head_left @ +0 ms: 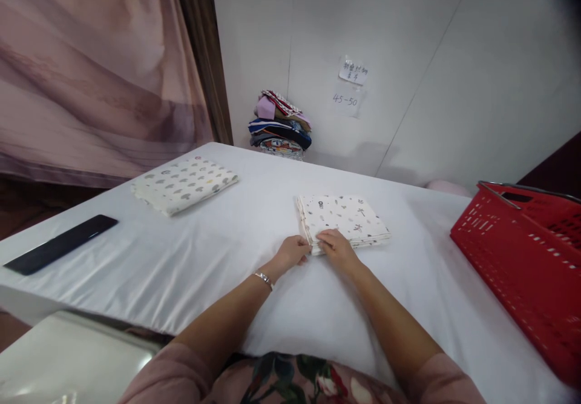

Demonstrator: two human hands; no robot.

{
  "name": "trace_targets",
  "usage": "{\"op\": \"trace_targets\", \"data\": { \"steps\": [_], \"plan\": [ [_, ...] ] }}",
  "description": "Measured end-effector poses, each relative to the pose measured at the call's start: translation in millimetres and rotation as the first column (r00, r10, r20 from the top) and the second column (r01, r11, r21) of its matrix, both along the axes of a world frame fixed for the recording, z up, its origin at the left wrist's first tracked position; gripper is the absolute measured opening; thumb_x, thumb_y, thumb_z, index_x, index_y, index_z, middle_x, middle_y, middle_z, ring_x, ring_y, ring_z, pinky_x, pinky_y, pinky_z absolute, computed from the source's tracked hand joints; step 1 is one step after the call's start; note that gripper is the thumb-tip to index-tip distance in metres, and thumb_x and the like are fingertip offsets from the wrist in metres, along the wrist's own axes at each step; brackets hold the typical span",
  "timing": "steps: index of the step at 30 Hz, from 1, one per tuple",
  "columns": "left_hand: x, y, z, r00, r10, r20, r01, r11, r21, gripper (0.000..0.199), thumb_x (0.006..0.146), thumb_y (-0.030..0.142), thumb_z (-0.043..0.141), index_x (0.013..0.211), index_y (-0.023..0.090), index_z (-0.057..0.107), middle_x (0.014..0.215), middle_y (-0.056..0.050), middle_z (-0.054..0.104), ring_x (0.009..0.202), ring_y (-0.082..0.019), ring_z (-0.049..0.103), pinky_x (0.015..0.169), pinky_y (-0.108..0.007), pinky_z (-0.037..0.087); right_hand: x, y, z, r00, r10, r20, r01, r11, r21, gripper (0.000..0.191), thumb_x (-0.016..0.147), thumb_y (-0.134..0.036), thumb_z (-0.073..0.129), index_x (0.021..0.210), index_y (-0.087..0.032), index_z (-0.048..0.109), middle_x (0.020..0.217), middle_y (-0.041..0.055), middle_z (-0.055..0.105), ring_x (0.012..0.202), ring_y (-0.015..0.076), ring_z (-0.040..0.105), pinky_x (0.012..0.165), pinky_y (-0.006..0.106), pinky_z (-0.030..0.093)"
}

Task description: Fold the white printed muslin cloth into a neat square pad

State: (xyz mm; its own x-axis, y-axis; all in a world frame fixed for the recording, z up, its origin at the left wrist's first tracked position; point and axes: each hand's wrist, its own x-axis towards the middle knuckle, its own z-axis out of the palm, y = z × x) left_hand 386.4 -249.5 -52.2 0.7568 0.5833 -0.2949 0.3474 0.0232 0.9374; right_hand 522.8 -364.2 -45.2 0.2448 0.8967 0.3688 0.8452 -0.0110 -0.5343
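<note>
A white cloth with small dark leaf-like prints (341,213) lies folded into a flat rectangle on the white-covered table (254,210). At its near left corner, my left hand (293,252) pinches the edge of the layers between thumb and fingers. My right hand (336,249) rests just to the right on the near edge, its fingers bent over the top of the cloth and touching it. The underside of the right hand's grip is hidden. A second folded cloth with grey heart-like prints (188,183) lies apart, farther left.
A red plastic basket (521,258) with a metal handle stands at the right. A long black flat object (63,243) lies at the left edge. Behind the table is a stack of folded fabrics (281,125) against the wall. A pink curtain (91,77) hangs at the left.
</note>
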Motion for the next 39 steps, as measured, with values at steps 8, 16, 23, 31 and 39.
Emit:
{"op": "trace_targets", "data": {
  "steps": [8,16,23,31,39],
  "plan": [
    [-1.0,-3.2,1.7,1.000,0.025,-0.013,-0.024,0.999,0.044,0.011,0.067,0.025,0.059,0.070,0.016,0.054,0.058,0.002,0.056,0.050,-0.010,0.055,0.040,-0.018,0.037,-4.2,4.2,-0.9,1.000,-0.008,0.010,0.008,0.999,0.032,0.021,0.086,-0.024,0.048,0.091,-0.022,0.068,0.093,0.0053,0.064,0.091,0.0199,0.054,0.083,0.034,0.041],
    [-0.8,-1.6,-4.4,1.000,0.014,-0.005,-0.014,0.999,0.053,0.013,0.067,0.027,0.060,0.071,0.017,0.053,0.057,0.003,0.054,0.049,-0.010,0.054,0.041,-0.018,0.037,-7.5,2.6,-4.4,0.999,0.005,0.042,-0.011,0.990,0.143,0.017,0.086,-0.020,0.049,0.087,-0.020,0.066,0.089,0.0056,0.063,0.086,0.0189,0.054,0.079,0.033,0.041],
    [-1.0,-1.8,-5.5,1.000,0.014,-0.012,-0.014,0.998,0.056,0.011,0.067,0.025,0.059,0.071,0.017,0.053,0.054,0.003,0.054,0.049,-0.011,0.054,0.042,-0.019,0.038,-3.3,6.4,-9.8,0.986,0.031,0.166,-0.045,0.996,0.082,0.013,0.085,-0.022,0.054,0.092,-0.020,0.065,0.092,0.0058,0.062,0.086,0.0196,0.052,0.077,0.033,0.040],
    [-1.4,-3.4,-1.5,1.000,0.016,-0.023,-0.014,0.997,0.077,0.009,0.069,0.024,0.058,0.071,0.017,0.054,0.051,0.004,0.053,0.047,-0.010,0.053,0.041,-0.019,0.038,-6.5,6.6,-10.9,0.996,-0.027,0.083,0.008,0.976,0.220,0.017,0.089,-0.020,0.045,0.084,-0.017,0.061,0.086,0.0065,0.060,0.083,0.0185,0.051,0.076,0.032,0.040],
    [-0.9,-3.8,-1.4,1.000,0.018,-0.019,-0.017,0.997,0.077,0.007,0.069,0.023,0.057,0.070,0.017,0.054,0.050,0.004,0.052,0.046,-0.010,0.052,0.041,-0.019,0.037,-4.2,-2.5,-7.8,0.974,0.061,0.219,-0.082,0.993,0.089,0.016,0.089,-0.022,0.047,0.092,-0.018,0.062,0.093,0.0077,0.060,0.087,0.0198,0.051,0.078,0.034,0.040]
  ]
}}
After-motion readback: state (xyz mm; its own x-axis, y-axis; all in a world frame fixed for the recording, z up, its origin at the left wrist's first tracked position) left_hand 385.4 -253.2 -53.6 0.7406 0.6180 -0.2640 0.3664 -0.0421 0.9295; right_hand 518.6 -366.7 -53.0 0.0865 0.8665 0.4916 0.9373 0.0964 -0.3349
